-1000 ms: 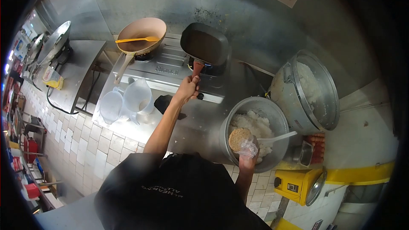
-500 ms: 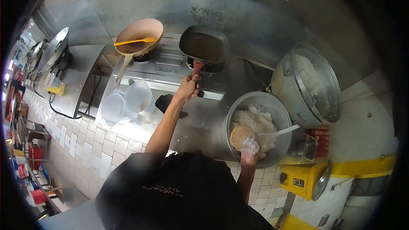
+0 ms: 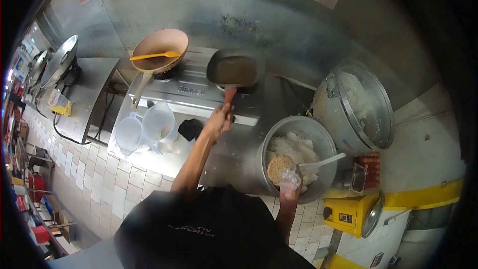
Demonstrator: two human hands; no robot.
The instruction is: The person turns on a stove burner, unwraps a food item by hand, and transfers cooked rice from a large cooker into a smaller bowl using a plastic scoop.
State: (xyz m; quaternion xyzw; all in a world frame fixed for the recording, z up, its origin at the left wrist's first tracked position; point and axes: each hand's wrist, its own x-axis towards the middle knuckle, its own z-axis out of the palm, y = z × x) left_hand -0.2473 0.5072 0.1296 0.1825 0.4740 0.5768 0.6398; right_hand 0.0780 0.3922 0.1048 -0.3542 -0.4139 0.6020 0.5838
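My left hand (image 3: pixel 218 123) is closed round the reddish-brown handle of a dark, squarish frying pan (image 3: pixel 235 71). A shallow layer of brownish liquid lies in the pan, which is over the right side of a steel gas stove (image 3: pixel 196 83). In my right hand (image 3: pixel 290 192) is a round, tan, crumbly-looking patty (image 3: pixel 280 170), with crumpled clear plastic (image 3: pixel 291 175) between it and the fingers. That hand is over the near rim of a large metal pot (image 3: pixel 326 187) of white rice (image 3: pixel 298 148). A white-handled utensil (image 3: pixel 326 160) rests in the rice.
A pale wok (image 3: pixel 164 40) with an orange spatula (image 3: pixel 157 55) sits on the left burner. Two translucent jugs (image 3: pixel 160 122) (image 3: pixel 128 134) and a black cloth (image 3: pixel 190 129) lie in front. At right are a tilted rice cooker pot (image 3: pixel 323 97), eggs (image 3: pixel 370 170) and a yellow appliance (image 3: pixel 348 214).
My left hand and the frying pan have come slightly nearer to me. The whole view has shifted a little. My right hand still holds the patty over the pot.
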